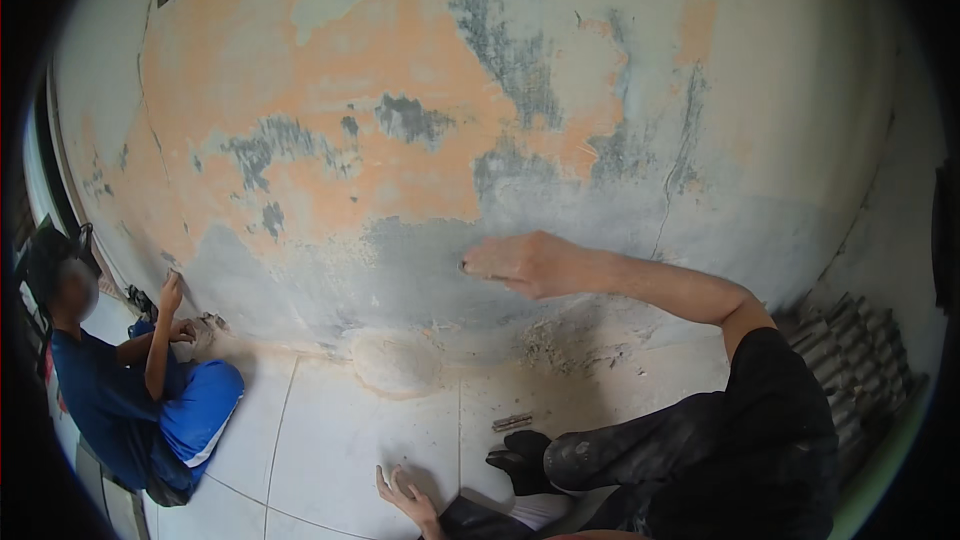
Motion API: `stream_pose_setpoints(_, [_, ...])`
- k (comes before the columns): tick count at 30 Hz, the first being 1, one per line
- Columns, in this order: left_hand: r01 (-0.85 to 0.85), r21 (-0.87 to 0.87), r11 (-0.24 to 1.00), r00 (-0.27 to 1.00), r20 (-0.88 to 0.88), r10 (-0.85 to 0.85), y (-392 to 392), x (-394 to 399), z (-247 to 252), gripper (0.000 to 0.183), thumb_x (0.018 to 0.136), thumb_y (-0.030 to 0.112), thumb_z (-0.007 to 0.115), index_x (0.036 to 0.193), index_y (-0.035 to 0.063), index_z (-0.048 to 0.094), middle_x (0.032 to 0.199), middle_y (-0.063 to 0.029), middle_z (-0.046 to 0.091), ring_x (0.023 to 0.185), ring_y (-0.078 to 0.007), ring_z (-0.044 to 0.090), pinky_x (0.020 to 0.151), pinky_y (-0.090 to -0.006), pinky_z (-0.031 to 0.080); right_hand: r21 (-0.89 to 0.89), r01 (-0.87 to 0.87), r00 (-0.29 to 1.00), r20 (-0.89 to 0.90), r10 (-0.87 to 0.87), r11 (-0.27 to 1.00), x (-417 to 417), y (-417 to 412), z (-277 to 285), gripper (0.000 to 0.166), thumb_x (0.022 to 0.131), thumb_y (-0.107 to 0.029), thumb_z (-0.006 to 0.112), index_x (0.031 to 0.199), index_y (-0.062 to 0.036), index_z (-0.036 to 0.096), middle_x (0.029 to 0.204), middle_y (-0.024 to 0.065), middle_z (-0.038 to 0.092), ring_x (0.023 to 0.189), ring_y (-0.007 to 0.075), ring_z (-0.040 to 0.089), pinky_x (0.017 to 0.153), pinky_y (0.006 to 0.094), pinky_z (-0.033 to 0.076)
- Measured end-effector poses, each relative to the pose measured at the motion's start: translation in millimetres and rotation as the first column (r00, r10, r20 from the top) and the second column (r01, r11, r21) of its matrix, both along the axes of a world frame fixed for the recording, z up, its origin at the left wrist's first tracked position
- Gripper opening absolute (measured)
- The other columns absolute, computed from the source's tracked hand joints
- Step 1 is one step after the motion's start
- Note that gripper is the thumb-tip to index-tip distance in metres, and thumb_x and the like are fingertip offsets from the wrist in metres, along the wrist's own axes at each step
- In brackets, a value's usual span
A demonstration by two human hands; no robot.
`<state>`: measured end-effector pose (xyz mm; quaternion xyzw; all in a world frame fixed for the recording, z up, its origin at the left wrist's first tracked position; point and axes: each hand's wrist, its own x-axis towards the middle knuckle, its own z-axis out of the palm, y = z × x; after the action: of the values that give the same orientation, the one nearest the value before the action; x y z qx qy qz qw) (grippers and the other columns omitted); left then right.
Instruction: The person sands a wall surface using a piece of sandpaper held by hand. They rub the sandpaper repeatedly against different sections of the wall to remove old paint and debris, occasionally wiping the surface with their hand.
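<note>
A wall of peeling orange and pale paint, with bare grey patches, rises before me. My right hand reaches to its lower grey band, fingers closed around a small thin piece. Its kind is unclear, since my fingers cover most of it. Low at the bottom of the view is my left hand, fingers apart and holding nothing, beside my dark-clothed leg. Whether it touches the tiled floor I cannot tell.
On the left a person sits with one hand raised to the wall. Stacked corrugated sheets stand at the right. A narrow strip lies near my foot. A pale rounded patch and crumbled debris mark the wall's base.
</note>
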<state>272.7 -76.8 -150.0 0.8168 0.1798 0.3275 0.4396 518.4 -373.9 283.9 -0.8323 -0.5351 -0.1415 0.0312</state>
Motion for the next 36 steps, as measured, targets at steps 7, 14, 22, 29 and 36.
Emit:
stream_pose_setpoints(7, [-0.038,-0.116,0.992,0.999,-0.018,0.036,2.2,-1.1,16.2,0.039,0.083,-0.002,0.051,0.12,0.0034,0.06,0.152,-0.0218,0.037,0.141,-0.0414,0.029,0.115,-0.0563,0.026,0.095,-0.164,0.633,0.774,0.03,0.982,43.1,-3.0,141.9,0.056,0.087,0.009,0.055,0.14,-0.0061,0.055,0.143,0.0116,0.057,0.135,0.0252,0.052,0.111,0.0357,0.049])
stream_pose_setpoints(14, [-0.036,-0.108,0.994,0.999,-0.009,0.035,-1.2,4.2,4.1,0.043,0.08,-0.007,0.052,0.12,0.0049,0.061,0.151,-0.0214,0.038,0.14,-0.0409,0.032,0.115,-0.055,0.027,0.437,-0.119,0.266,0.879,-0.395,0.892,55.3,-3.2,251.2,0.066,0.078,0.018,0.053,0.139,-0.0082,0.055,0.141,0.0107,0.058,0.132,0.026,0.054,0.108,0.0355,0.05])
stream_pose_setpoints(22, [-0.083,-0.114,0.99,0.997,-0.012,0.082,7.4,-1.6,12.3,0.046,0.079,-0.012,0.055,0.12,0.0077,0.063,0.15,-0.0191,0.042,0.139,-0.0395,0.035,0.114,-0.0518,0.03,-0.767,0.0,0.949,-0.202,-0.242,0.642,-78.3,52.8,47.1,0.077,0.082,-0.002,0.061,0.15,0.0128,0.028,0.093,0.0231,0.07,0.091,0.0348,0.07,0.08,0.0469,0.056])
stream_pose_setpoints(29, [-0.029,-0.105,0.994,0.999,-0.02,0.028,2.3,-1.0,14.2,0.047,0.08,-0.014,0.056,0.12,0.0098,0.063,0.148,-0.0178,0.045,0.137,-0.0384,0.038,0.113,-0.0505,0.032,-0.558,0.299,0.898,-0.111,-0.427,0.774,-50.1,26.3,-63.0,0.092,0.073,-0.009,0.061,0.15,0.0171,0.019,0.067,0.0174,0.067,0.061,0.0376,0.067,0.06,0.051,0.053])
stream_pose_setpoints(36, [-0.029,-0.1,0.995,0.999,-0.033,0.025,4.1,3.4,9.6,0.044,0.081,-0.014,0.055,0.118,0.0088,0.063,0.146,-0.0169,0.048,0.136,-0.038,0.041,0.111,-0.049,0.035,-0.438,0.177,0.638,-0.631,-0.441,0.882,-136.2,29.2,-160.4,0.074,0.082,-0.012,0.053,0.152,0.0026,0.034,0.094,0.026,0.071,0.08,0.0369,0.071,0.074,0.0464,0.055])
